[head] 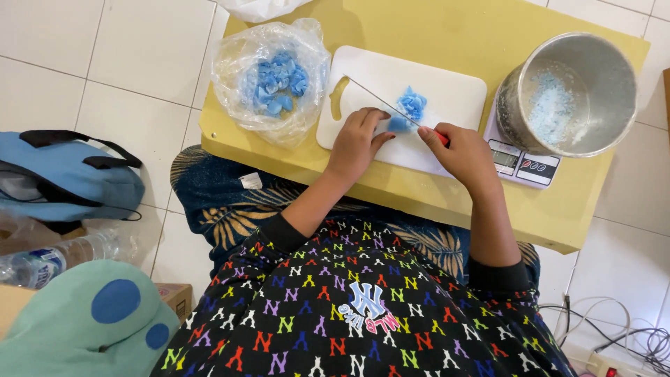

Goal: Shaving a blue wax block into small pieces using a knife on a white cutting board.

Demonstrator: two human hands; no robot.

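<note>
Knife point(391, 106) gripped in right hand point(464, 150), left hand point(356, 139) steadying blue pieces point(408, 108).

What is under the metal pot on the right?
The metal pot stands on a small kitchen scale; only the scale's front strip with display and buttons shows. Its weighing platform is covered by the pot, which holds pale blue crumbs.

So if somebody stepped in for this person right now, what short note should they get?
Left hand: fingers pressed on a blue piece on the white cutting board.
Right hand: gripping the red-handled knife, blade across the board.
Done: a small cut blue heap lies on the board; blue crumbs sit in the metal pot on the scale.
Left: uncut blue pieces wait in the open plastic bag.
</note>
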